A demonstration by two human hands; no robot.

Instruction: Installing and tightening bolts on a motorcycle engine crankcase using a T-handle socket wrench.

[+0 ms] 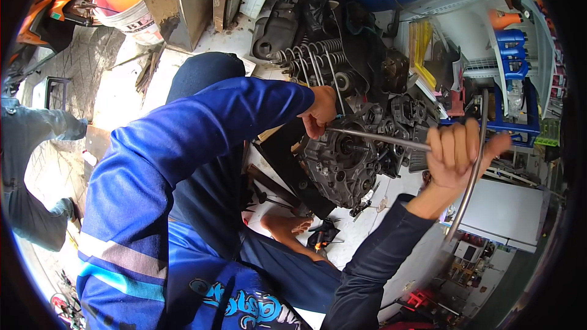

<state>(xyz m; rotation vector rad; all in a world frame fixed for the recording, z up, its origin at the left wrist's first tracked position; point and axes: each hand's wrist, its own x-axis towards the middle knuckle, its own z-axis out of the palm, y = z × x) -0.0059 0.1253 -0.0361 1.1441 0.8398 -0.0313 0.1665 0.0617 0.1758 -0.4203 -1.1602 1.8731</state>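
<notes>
A long metal T-handle wrench (379, 138) reaches across a dark grey engine block (339, 174) with an open round housing. My right hand (454, 153) has its fingers wrapped where the shaft meets the crossbar, the thumb sticking out past the bar. The crossbar (469, 189) blurs toward its lower end. At the other end of the shaft, my left hand (320, 112) is closed around the tip, beside the engine's upper left edge. What the tip sits on is hidden by those fingers.
Springs (315, 52) and dark engine parts lie beyond the engine. An orange-handled tool (319, 243) lies near my bare foot (287, 227). Another person's jeans-clad legs (27, 165) are at the left. A bucket (131, 21) stands at the upper left; shelves hold blue bottles (512, 52) on the right.
</notes>
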